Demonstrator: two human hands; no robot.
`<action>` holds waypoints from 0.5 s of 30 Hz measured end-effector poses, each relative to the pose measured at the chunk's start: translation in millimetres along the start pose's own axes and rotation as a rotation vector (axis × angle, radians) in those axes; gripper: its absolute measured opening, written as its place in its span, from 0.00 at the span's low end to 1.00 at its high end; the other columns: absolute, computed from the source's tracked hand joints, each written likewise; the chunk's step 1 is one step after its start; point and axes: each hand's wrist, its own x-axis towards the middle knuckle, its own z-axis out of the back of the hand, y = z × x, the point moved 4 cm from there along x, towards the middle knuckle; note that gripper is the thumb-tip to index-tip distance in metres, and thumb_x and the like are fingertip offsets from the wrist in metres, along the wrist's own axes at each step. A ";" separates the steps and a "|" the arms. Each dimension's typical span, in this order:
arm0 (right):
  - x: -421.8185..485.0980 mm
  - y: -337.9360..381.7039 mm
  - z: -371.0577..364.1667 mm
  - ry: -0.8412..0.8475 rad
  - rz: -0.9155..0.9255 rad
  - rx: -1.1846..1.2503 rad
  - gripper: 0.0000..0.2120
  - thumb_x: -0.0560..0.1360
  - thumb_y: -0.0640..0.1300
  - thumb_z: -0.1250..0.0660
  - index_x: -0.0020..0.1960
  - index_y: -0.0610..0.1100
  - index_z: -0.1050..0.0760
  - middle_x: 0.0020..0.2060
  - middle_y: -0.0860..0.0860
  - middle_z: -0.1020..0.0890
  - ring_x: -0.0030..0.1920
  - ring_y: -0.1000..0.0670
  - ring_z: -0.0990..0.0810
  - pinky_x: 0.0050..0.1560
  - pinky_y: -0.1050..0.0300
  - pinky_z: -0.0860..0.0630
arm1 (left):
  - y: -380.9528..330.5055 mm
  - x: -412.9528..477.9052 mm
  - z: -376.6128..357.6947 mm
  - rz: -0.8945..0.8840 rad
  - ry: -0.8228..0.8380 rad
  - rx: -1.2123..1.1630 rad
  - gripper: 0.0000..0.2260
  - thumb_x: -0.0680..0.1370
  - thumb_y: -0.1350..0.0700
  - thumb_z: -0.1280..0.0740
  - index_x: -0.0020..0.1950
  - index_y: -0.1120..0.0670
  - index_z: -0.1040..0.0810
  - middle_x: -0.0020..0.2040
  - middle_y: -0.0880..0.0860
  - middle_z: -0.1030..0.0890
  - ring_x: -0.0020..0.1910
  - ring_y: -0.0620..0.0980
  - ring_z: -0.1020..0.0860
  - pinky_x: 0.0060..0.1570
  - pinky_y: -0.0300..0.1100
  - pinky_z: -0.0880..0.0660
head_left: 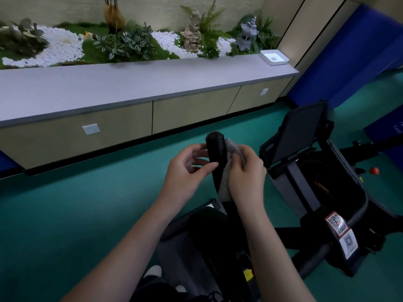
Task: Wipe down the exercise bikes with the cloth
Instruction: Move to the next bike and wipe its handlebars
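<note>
Centre frame, a black handle (215, 153) stands upright, rising from the dark bike (207, 247) at lower centre; the left hand (187, 171) sits on its left side, thumb and curled fingers lightly clasping the handle, one finger lying across its front; the right hand (246, 177) is on the other side, fingers closed round a grey cloth (231, 151) and pressing it against the handle's right side; the cloth shows above and below that hand, touching the handle; both forearms reach up from the bottom edge. Right of centre a dark screen (302, 129) tilts on a black frame; QR stickers (340, 229) sit lower right, a red knob (374, 170) at the right edge. The floor (76, 214) is green. A grey counter (130, 83) crosses the upper half, with a white tray (274, 57) at its right end; behind it, plants (126, 43), white pebbles (61, 49) and a small pagoda (248, 33); a blue mat (349, 51) leans at upper right.
</note>
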 end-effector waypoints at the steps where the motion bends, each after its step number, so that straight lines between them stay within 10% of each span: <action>1: 5.6 3.5 -2.1 0.001 -0.013 0.007 0.10 0.79 0.36 0.41 0.53 0.40 0.22 0.38 0.52 0.21 0.36 0.62 0.25 0.33 0.76 0.34 | 0.5 -0.5 0.3 0.001 0.003 -0.011 0.16 0.71 0.68 0.29 0.55 0.54 0.24 0.46 0.49 0.19 0.40 0.40 0.21 0.43 0.31 0.25; 7: -3.4 1.5 1.9 0.013 0.029 0.017 0.08 0.78 0.38 0.39 0.53 0.42 0.21 0.38 0.55 0.20 0.40 0.58 0.22 0.39 0.76 0.31 | 4.5 -1.5 1.4 0.018 0.005 -0.028 0.16 0.72 0.68 0.29 0.55 0.53 0.24 0.47 0.50 0.19 0.40 0.41 0.21 0.43 0.32 0.25; 15: -13.9 28.7 8.3 -0.174 0.568 -0.076 0.09 0.75 0.32 0.35 0.53 0.35 0.20 0.49 0.49 0.23 0.50 0.44 0.22 0.53 0.63 0.27 | 15.7 -4.6 0.4 0.089 0.030 0.014 0.12 0.73 0.64 0.29 0.53 0.53 0.22 0.49 0.52 0.18 0.42 0.44 0.21 0.46 0.37 0.23</action>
